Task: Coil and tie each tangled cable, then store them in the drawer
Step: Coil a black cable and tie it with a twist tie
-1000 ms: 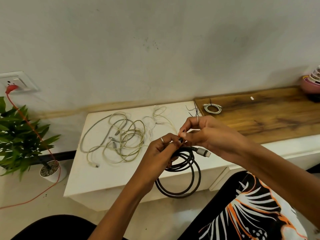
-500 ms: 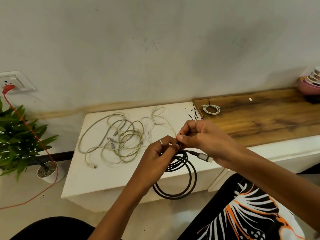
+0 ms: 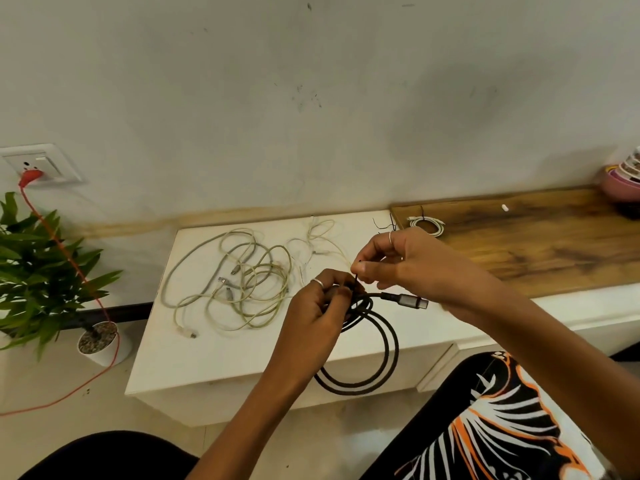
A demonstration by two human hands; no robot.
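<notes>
My left hand (image 3: 320, 308) grips the top of a coiled black cable (image 3: 379, 362), whose loops hang down over the front of the white cabinet (image 3: 221, 355). Its grey plug (image 3: 410, 301) sticks out to the right. My right hand (image 3: 405, 263) pinches a thin black twist tie (image 3: 356, 277) that stands up from the coil just above my left fingers. A tangle of pale grey-green cables (image 3: 239, 292) lies on the cabinet top to the left. A thin white cable (image 3: 320, 244) lies behind my hands. One coiled, tied white cable (image 3: 426, 225) rests on the wooden counter.
The wooden counter (image 3: 540, 244) runs to the right, with stacked pink bowls (image 3: 623, 178) at its far end. Spare black ties (image 3: 384, 225) lie at the counter's left edge. A potted plant (image 3: 45, 271) and a red cord (image 3: 74, 268) from a wall socket are at left.
My right hand has lifted slightly and pulled the tie's end upward from the coil. The plug now points further right. My left hand keeps its grip on the coil.
</notes>
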